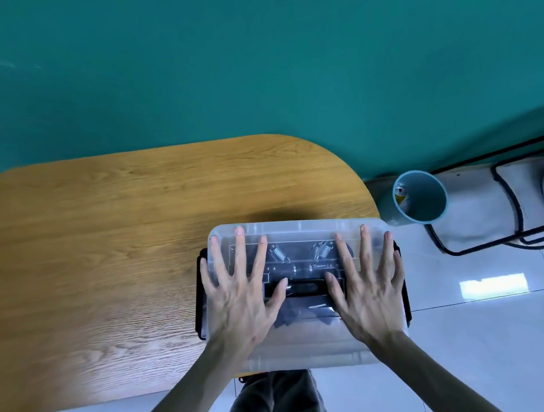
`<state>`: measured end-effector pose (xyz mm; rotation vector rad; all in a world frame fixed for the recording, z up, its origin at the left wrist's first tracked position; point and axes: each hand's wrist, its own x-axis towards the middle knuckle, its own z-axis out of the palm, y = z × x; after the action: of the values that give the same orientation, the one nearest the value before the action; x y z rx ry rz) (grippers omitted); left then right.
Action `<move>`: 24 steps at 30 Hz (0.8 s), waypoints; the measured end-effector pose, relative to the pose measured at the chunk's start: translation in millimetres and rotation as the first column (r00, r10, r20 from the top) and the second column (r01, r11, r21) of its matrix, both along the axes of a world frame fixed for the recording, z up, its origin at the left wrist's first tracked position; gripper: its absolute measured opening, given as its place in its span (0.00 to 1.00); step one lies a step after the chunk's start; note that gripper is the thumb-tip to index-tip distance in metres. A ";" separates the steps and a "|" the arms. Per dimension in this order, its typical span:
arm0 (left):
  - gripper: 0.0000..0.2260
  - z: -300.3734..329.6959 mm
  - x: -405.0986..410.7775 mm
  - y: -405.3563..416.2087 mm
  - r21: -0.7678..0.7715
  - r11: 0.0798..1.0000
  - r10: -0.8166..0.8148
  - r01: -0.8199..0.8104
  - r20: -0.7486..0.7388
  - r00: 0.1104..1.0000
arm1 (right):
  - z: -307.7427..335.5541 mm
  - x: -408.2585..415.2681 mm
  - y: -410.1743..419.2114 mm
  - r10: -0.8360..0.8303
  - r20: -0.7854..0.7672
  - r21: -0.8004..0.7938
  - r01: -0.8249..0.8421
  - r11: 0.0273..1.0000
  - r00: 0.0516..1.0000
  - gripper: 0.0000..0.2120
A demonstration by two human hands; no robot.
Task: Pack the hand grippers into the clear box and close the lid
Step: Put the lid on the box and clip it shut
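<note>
A person looks down at a clear plastic box [301,287] sitting at the near right corner of a wooden bench [107,247], at about 5 o'clock on its surface. The box's right end and near edge hang past the bench's rounded edge.

The clear lid [297,228] lies on top of the box. The left hand [241,297] and the right hand [368,289] both rest flat on it, palms down, fingers [240,249] straight and spread, grasping nothing. The thumbs point inward toward each other over the middle of the lid.

Through the lid, the hand grippers [302,255] show inside the box as dark shapes with two coiled metal springs, lying between the two hands toward 12 o'clock. Dark handle parts show lower down, near the thumbs. Black latches [201,293] stand along the box's short sides at 9 o'clock and 3 o'clock; whether they are fastened cannot be told.

At 2 o'clock from the box, just beyond the bench edge, stands a blue bin [420,196] on the floor, its open mouth facing up, with something yellow inside. Farther right, at 3 o'clock, is a black metal frame [512,204], partly cut off by the picture edge.

The bench top is oak-toned with visible grain and a rounded right end. Behind it rises a teal wall [255,63]. The floor [479,336] is glossy white tile reflecting a bright patch of light. The person's dark trousers [276,399] show at 6 o'clock.
</note>
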<state>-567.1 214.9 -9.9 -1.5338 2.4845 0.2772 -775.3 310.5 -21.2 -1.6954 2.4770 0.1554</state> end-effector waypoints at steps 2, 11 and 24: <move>0.35 2.1 0.0 0.0 0.010 1.000 0.007 -0.007 0.010 1.000 | 1.8 -0.7 -0.6 -0.003 0.007 0.016 0.003 1.000 1.000 0.33; 0.34 2.4 37.7 8.9 0.061 0.997 0.062 -0.056 -0.098 0.993 | 10.5 -9.0 18.6 -0.048 0.099 -0.015 0.050 0.999 0.994 0.30; 0.35 -1.5 55.3 17.2 0.198 0.949 0.295 -0.246 -0.279 0.914 | 3.7 -20.7 37.5 0.017 0.258 -0.033 -0.009 0.999 0.966 0.30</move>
<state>-511.7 232.1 -11.4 -1.8892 2.3811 0.7967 -796.1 348.0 -17.6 -1.6270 2.2885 -0.0984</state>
